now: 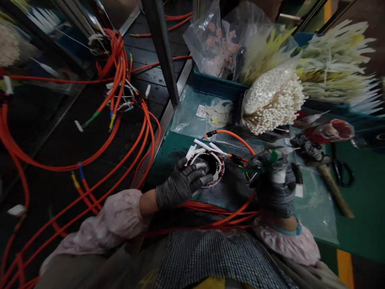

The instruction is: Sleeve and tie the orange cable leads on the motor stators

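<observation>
My left hand, in a dark grey glove, wraps its fingers round the left rim of a small round motor stator with white sleeved leads and orange wires. The stator rests on the green bench. My right hand, also gloved with white tape on a finger, is closed just right of the stator. It grips a green strip and thin wires that run from the stator. Orange cables pass under both wrists.
Bundles of white cable ties and plastic bags fill a blue bin at the back. A wooden-handled mallet, black scissors and a red tape roll lie at right. Loops of orange cable cover the dark surface at left.
</observation>
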Available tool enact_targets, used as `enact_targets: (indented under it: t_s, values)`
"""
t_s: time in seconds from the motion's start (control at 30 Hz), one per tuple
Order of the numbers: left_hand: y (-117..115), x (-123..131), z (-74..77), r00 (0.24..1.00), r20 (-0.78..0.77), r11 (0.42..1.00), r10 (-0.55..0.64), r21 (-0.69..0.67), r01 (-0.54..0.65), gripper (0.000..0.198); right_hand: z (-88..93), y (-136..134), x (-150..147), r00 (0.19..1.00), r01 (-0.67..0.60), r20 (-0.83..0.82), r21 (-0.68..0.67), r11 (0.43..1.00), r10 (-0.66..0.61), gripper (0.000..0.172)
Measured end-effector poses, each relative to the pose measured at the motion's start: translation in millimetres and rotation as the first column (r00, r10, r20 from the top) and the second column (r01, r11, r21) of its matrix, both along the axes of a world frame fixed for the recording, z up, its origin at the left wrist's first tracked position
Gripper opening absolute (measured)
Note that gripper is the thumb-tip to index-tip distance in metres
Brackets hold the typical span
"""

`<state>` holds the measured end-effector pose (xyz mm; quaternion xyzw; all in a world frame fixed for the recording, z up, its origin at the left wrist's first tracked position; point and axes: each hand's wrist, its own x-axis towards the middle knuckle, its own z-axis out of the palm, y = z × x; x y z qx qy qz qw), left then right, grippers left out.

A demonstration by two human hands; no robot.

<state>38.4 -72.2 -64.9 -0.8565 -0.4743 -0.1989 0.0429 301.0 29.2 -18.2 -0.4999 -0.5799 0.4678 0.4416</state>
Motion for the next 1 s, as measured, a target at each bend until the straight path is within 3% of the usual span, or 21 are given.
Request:
enact_targets:
  t_s: [0.1, 0.2, 0.27, 0.33, 0.4, 0.43, 0.5, 0.57, 0.6, 0.67, 0.77, 0.87, 0.93, 1.0]
  values:
    - [-7.5, 8.5, 1.2, 0.993, 0.054, 0.993, 0.109, 0.04, -0.111, 0.033, 5.5, -14.7, -15.8, 0.996, -0.08, -0.038, 0.062, 0.995, 0.082, 0.028]
    - [-15.9, 9.0, 0.6, 0.976, 0.083, 0.966, 0.203, 0.145, -0.213, 0.036, 0.9, -26.3, -39.1, 0.95, -0.303, 0.141, 0.218, 0.928, 0.277, 0.024]
    - [-19.0, 0.4, 1.0, 0.991, 0.087, 0.979, 0.105, 0.166, -0.118, 0.033, -5.1, -29.4, -53.8, 0.882, -0.429, 0.369, 0.363, 0.827, 0.295, 0.024]
    - [-20.0, -13.2, 4.0, 0.987, 0.15, 0.988, -0.058, 0.15, 0.035, 0.026, -10.2, -30.3, -65.0, 0.785, -0.528, 0.588, 0.468, 0.709, 0.196, 0.028]
    - [-19.6, -27.2, 10.3, 0.947, 0.298, 0.992, -0.122, 0.078, 0.104, 0.021, -13.2, -30.6, -72.1, 0.668, -0.613, 0.74, 0.489, 0.62, 0.077, 0.031]
    - [-18.6, -33.2, 14.3, 0.91, 0.408, 0.997, -0.077, 0.018, 0.076, 0.018, -14.0, -30.6, -74.2, 0.613, -0.647, 0.789, 0.478, 0.594, 0.032, 0.031]
    - [-12.6, -42.2, 22.2, 0.782, 0.605, 0.987, 0.149, -0.135, -0.083, 0.016, -14.9, -29.6, -76.4, 0.534, -0.689, 0.846, 0.439, 0.578, -0.006, 0.032]
    - [0.9, -47.2, 27.8, 0.652, 0.659, 0.925, 0.374, -0.32, -0.207, 0.025, -14.9, -27.1, -76.9, 0.499, -0.72, 0.865, 0.388, 0.575, 0.041, 0.033]
    - [10.2, -48.2, 29.1, 0.634, 0.64, 0.894, 0.434, -0.393, -0.215, 0.033, -14.8, -25.6, -76.7, 0.499, -0.729, 0.864, 0.374, 0.573, 0.072, 0.034]
    - [30.3, -47.2, 28.3, 0.702, 0.573, 0.853, 0.423, -0.512, -0.096, 0.055, -15.0, -23.8, -74.7, 0.517, -0.737, 0.848, 0.371, 0.565, 0.117, 0.036]
    - [45.0, -37.8, 22.4, 0.749, 0.604, 0.772, 0.271, -0.602, 0.206, 0.08, -19.4, -29.2, -65.8, 0.578, -0.708, 0.806, 0.419, 0.568, 0.126, 0.031]
    - [27.6, -24.4, 18.2, 0.637, 0.735, 0.686, 0.232, -0.588, 0.429, 0.09, -30.8, -46.2, -48.4, 0.649, -0.678, 0.738, 0.452, 0.579, 0.185, 0.025]
    - [7.2, -16.7, 18.5, 0.552, 0.786, 0.672, 0.279, -0.571, 0.473, 0.102, -39.2, -59.9, -34.8, 0.674, -0.678, 0.695, 0.446, 0.585, 0.252, 0.03]
    - [-9.3, -10.7, 19.6, 0.517, 0.794, 0.654, 0.318, -0.579, 0.487, 0.113, -44.8, -71.0, -23.0, 0.676, -0.688, 0.67, 0.426, 0.587, 0.306, 0.036]
